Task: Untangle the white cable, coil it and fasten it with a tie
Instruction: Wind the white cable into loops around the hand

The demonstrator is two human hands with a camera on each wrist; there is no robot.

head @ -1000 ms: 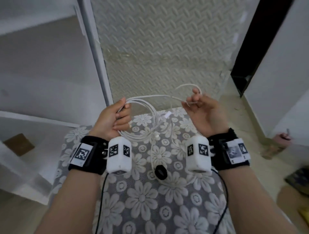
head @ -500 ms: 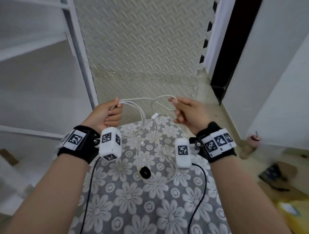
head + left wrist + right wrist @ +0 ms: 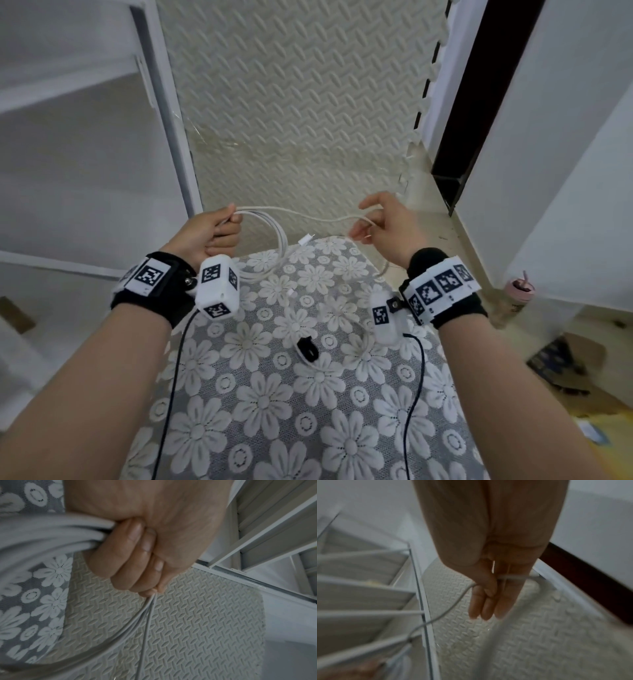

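Note:
The white cable (image 3: 298, 214) is partly coiled. My left hand (image 3: 219, 229) grips several loops of it above the table's far edge; in the left wrist view the fingers (image 3: 137, 555) curl round the bundled white cable (image 3: 51, 534). One strand runs right to my right hand (image 3: 376, 222), which pinches it; in the right wrist view the white cable (image 3: 513, 577) passes under the thumb across the fingers (image 3: 488, 601). A white plug (image 3: 306, 238) hangs between the hands. More slack cable lies on the cloth. A small black tie (image 3: 307, 348) lies on the table (image 3: 260, 411).
The table wears a grey cloth with white flowers. A white shelf rack (image 3: 164, 102) stands at the left, a cream foam mat (image 3: 291, 102) covers the floor ahead, and a dark door frame (image 3: 479, 102) is at the right. A pink cup (image 3: 520, 291) stands on the floor.
My right hand has moved right, away from the left hand, and the loop it held has been drawn out into a nearly straight strand. The left hand keeps its grip.

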